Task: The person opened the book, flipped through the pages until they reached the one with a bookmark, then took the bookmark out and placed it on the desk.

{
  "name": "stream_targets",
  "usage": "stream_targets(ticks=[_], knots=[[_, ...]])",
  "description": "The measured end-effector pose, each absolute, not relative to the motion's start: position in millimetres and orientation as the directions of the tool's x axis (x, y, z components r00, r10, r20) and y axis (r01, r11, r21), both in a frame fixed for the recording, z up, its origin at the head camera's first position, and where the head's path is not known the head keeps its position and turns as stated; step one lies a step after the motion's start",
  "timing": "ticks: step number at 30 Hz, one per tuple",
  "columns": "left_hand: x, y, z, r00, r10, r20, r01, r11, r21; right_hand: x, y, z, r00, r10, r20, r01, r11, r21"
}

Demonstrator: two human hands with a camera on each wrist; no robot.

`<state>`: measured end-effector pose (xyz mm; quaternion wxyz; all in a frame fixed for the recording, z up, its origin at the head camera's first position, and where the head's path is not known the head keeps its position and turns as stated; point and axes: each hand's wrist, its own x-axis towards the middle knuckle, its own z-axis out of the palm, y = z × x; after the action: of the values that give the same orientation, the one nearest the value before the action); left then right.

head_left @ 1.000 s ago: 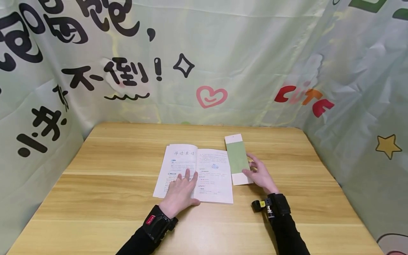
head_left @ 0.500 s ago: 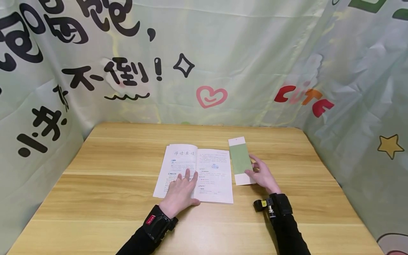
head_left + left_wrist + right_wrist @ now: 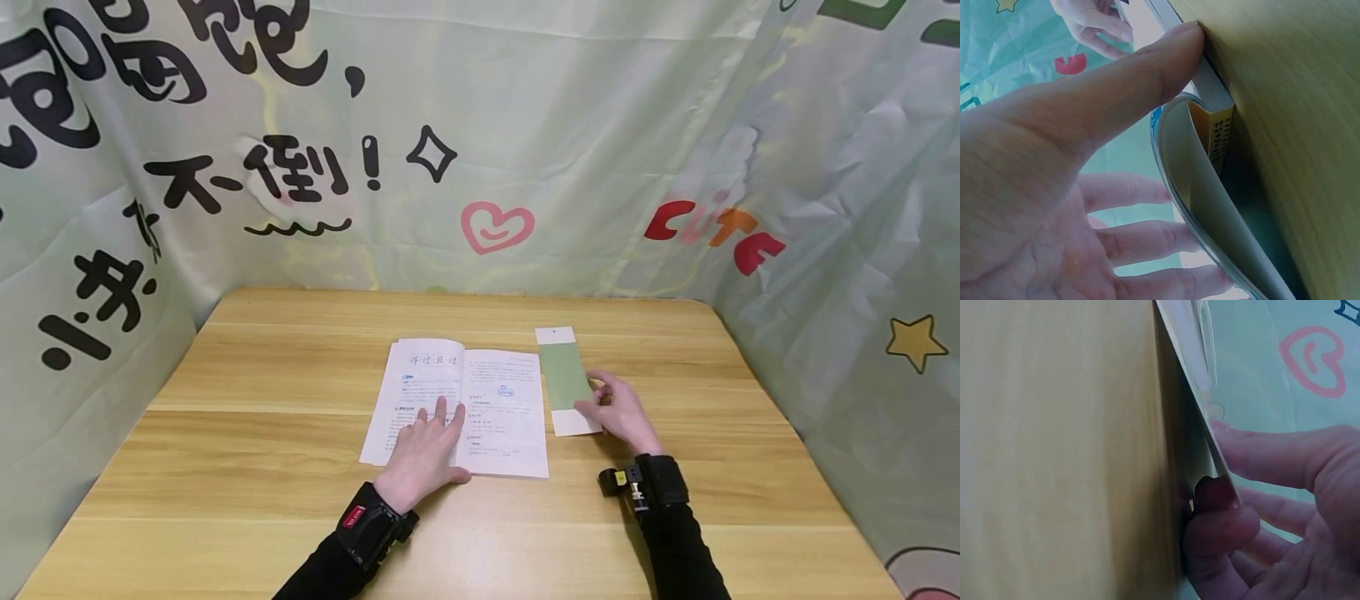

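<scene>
An open book (image 3: 506, 417) with printed pages lies flat on the wooden table. My left hand (image 3: 422, 454) rests on its left page with the fingers spread and the thumb at the lower edge. In the left wrist view, the thumb of the left hand (image 3: 1079, 119) lies across the edge of the book (image 3: 1219, 134). Right of the book is a long card (image 3: 565, 375), green with white ends and a small hole at the top. My right hand (image 3: 621, 414) pinches its lower right edge. The right wrist view has the card (image 3: 1200, 406) tilted up, its edge between thumb and curled fingers.
Pale green printed cloth (image 3: 585, 150) hangs behind the table and along both sides. The wooden table (image 3: 285, 358) extends around the book and card. Black bands with cameras sit on both wrists.
The right hand has shifted the card slightly to the right, from overlapping the book's right edge to beside it. In the last half second it barely moves. The left hand stays still on the page.
</scene>
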<state>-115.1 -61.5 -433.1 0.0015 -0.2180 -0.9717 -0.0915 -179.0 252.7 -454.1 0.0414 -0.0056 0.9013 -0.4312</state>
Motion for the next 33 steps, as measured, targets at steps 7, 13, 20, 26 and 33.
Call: stream_targets(ticks=[7,13,20,26,33], knots=[[-114.8,-61.5,-433.8,-0.906,0.422,0.033,0.42,0.889,0.183,-178.9,250.1,-454.7,-0.996,-0.043,-0.073,0.024,0.677,-0.736],[-114.6,-61.7,-434.4,-0.906,0.422,0.025,0.418,0.888,0.19,-178.7,249.8,-456.1,-0.997,-0.04,-0.067,0.021,0.688,-0.726],[-114.3,-62.1,-433.4,-0.907,0.421,0.031,0.419,0.888,0.187,-178.3,249.3,-455.1,-0.996,-0.045,-0.075,0.022,0.703,-0.711],[-114.4,-61.7,-433.1,-0.907,0.421,0.029,0.418,0.889,0.188,-177.4,248.7,-454.4,-0.997,-0.051,-0.061,0.009,0.698,-0.716],[-114.2,-61.3,-432.3,-0.907,0.421,0.029,0.419,0.889,0.183,-177.4,249.4,-455.5,-0.997,-0.053,-0.06,0.006,0.698,-0.716]])
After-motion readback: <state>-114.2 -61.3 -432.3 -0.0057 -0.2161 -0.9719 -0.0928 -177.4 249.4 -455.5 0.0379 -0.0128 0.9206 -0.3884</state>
